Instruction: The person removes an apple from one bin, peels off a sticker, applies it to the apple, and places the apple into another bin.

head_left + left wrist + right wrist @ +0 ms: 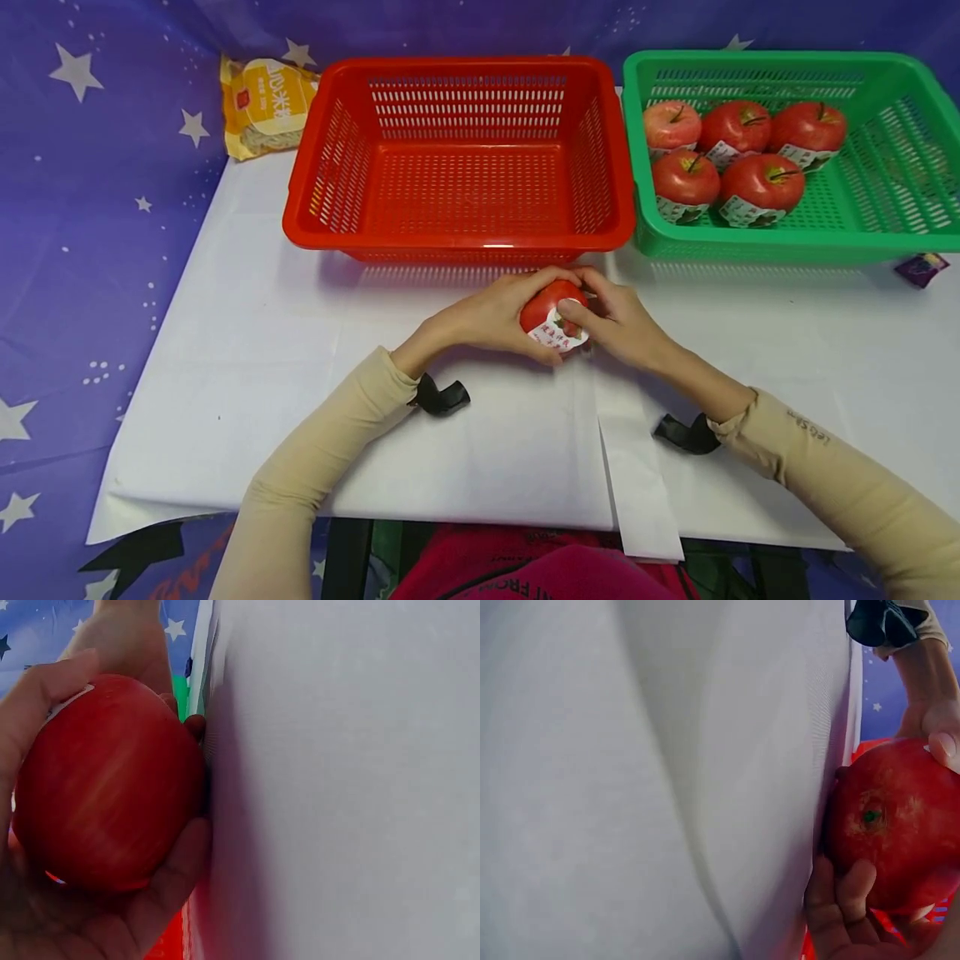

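Both hands hold one red apple (542,305) low over the white table, just in front of the red basket (465,247). My left hand (501,314) wraps around the apple's left side, thumb toward the near edge. On the other side my right hand (626,325) grips it, the thumb pressed on a white label (551,335) with red writing. In the left wrist view the smooth side of the apple (112,787) lies in the left palm. The right wrist view shows the apple's (900,825) end, with a small green spot in its hollow.
A green basket (757,236) at the back right holds several labelled apples (761,183). The red basket contains nothing visible. A yellow food bag (268,108) lies at the back left. A small purple packet (921,268) sits below the green basket. A white strip (637,483) hangs over the front edge.
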A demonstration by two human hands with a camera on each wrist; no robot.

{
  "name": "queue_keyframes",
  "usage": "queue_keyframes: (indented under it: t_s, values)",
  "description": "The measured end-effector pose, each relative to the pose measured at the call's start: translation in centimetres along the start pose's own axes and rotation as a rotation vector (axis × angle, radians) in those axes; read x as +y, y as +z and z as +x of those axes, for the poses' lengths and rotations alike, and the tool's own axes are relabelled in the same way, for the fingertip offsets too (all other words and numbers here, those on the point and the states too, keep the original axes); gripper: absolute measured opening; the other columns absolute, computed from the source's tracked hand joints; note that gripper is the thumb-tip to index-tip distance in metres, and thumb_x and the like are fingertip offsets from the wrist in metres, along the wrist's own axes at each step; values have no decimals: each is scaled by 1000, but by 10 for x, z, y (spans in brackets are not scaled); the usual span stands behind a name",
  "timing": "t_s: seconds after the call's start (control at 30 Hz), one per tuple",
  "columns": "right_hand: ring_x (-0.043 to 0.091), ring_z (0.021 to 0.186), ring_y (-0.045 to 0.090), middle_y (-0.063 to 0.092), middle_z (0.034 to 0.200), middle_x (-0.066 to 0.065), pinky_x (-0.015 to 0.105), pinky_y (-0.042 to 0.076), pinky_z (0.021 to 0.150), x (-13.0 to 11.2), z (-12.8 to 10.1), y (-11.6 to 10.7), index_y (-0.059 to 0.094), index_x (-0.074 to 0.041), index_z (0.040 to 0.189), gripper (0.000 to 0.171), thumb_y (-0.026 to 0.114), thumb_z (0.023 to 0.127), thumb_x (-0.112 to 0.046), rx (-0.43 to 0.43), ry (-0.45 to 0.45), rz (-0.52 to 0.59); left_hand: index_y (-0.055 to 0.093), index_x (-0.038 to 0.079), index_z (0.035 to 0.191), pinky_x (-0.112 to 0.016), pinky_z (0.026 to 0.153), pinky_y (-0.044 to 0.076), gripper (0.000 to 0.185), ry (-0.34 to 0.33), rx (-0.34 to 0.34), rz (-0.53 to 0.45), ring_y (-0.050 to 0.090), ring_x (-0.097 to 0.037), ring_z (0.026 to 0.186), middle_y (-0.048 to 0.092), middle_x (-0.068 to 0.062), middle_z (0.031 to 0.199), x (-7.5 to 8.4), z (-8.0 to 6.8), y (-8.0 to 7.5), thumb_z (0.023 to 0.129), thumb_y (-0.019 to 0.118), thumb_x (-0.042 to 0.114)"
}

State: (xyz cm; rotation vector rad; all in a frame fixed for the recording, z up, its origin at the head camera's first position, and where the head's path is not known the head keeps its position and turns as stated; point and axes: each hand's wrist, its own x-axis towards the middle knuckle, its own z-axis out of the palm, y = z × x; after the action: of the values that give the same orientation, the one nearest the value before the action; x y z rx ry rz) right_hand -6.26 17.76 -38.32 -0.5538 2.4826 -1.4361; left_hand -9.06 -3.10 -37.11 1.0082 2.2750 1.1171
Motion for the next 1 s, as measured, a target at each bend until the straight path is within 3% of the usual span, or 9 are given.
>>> queue_keyframes:
  t_s: [0.13, 0.27, 0.37, 0.5, 0.63, 0.8, 0.93, 1.0]
  values:
    - [3, 87, 58, 64, 108, 13, 15, 47, 75, 4, 0, -4, 55, -4, 127, 35, 49, 100, -25, 4, 1, 23, 46, 24, 136, -25, 83, 48, 82, -22, 0, -32, 58, -8, 96, 62, 6, 114, -1, 1, -2, 67, 86, 40]
    - [3, 95, 59, 58, 120, 16, 16, 49, 81, 8, 1, -6, 45, 1, 136, 47, 60, 95, -16, -83, 3, 167, 47, 26, 135, -27, 83, 49, 79, -60, -4, -116, 58, -9, 96, 62, 6, 112, -2, 2, -3, 66, 86, 37]
    - [5, 94, 62, 54, 123, 18, 19, 52, 78, 9, 2, -7, 39, 5, 139, 56, 64, 91, -11, -134, 2, 260, 48, 25, 133, -27, 83, 50, 77, -69, -6, -175, 58, -10, 96, 61, 6, 111, -5, 1, -4, 67, 87, 33]
    - [4, 92, 62, 49, 128, 22, 21, 55, 76, 10, 2, -11, 32, 8, 143, 56, 56, 97, -14, -177, 40, 339, 48, 26, 134, -28, 86, 50, 78, -74, -2, -182, 57, -10, 99, 60, 7, 114, -7, 1, -4, 68, 87, 33]
    - [10, 100, 61, 44, 136, 20, 20, 54, 81, 3, 4, -17, 27, 0, 148, 65, 60, 94, -17, -211, 124, 290, 43, 26, 139, -28, 87, 50, 83, -84, 16, -110, 58, -9, 101, 60, 6, 114, -3, 1, -2, 69, 85, 40]
    - [21, 87, 66, 55, 123, 15, 29, 55, 69, -2, 5, -28, 35, -6, 146, 69, 70, 87, -16, -223, 211, 182, 30, 18, 151, -28, 90, 48, 95, -30, 33, 47, 56, -13, 105, 59, -2, 121, 7, 4, 3, 75, 81, 41]
    - [25, 99, 63, 60, 122, 13, 32, 53, 75, -5, 5, -37, 46, -5, 139, 70, 77, 79, -22, -227, 213, 4, 22, 9, 153, -28, 98, 46, 100, -17, -10, 227, 54, -19, 117, 49, -11, 140, 28, 3, 3, 77, 80, 38]
    - [26, 105, 59, 61, 122, 10, 33, 52, 81, -7, 5, -39, 50, -6, 135, 70, 81, 75, -25, -229, 185, -72, 27, 7, 151, -27, 98, 46, 94, -19, -59, 339, 55, -19, 118, 46, -12, 144, 46, 3, -2, 79, 79, 36]
